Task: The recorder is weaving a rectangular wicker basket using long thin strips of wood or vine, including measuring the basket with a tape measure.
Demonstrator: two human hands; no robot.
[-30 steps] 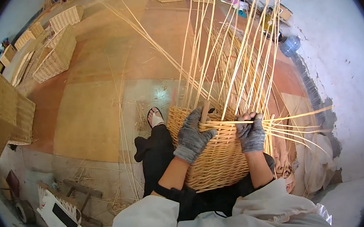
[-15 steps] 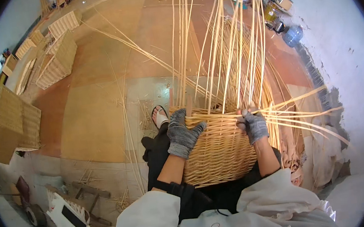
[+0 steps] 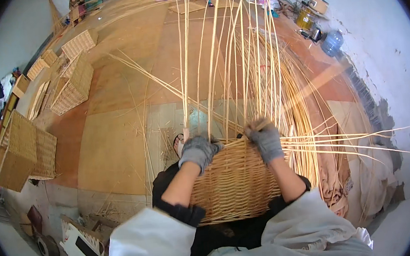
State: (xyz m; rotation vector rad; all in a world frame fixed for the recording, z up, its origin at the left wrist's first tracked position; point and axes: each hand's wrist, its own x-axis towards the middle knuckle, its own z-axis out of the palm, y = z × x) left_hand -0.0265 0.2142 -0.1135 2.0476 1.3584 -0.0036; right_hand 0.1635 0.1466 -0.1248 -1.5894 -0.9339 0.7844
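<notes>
A half-woven wicker basket [image 3: 236, 184] rests on the person's lap, low and centre in the view, its woven wall facing up and its top edge unfinished. From that edge long pale stakes [image 3: 238, 59] rise in a loose fan toward the top of the picture, and a bundle of thinner rods [image 3: 347, 145] runs out sideways to the right.

The left hand [image 3: 198, 151], in a grey glove, is closed over the basket's upper left rim, beside one upright stake. The right hand [image 3: 266, 140], also gloved, is clenched on the rim further right, gripping rods where the stakes leave the weave. The two hands sit apart, with a stretch of rim between them. White sleeves [image 3: 146, 234] come up from the lower edge.

A sandalled foot [image 3: 179, 143] shows just left of the left hand, on a floor [image 3: 117, 152] of tan and brown patches strewn with loose rods. Finished square baskets [image 3: 73, 87] stand well off to the upper left, with larger ones [image 3: 25, 152] at the left edge. A blue water jug [image 3: 332, 43] stands by the white wall [image 3: 380, 34] at upper right. Another person [image 3: 75, 2] is far off at the top left.
</notes>
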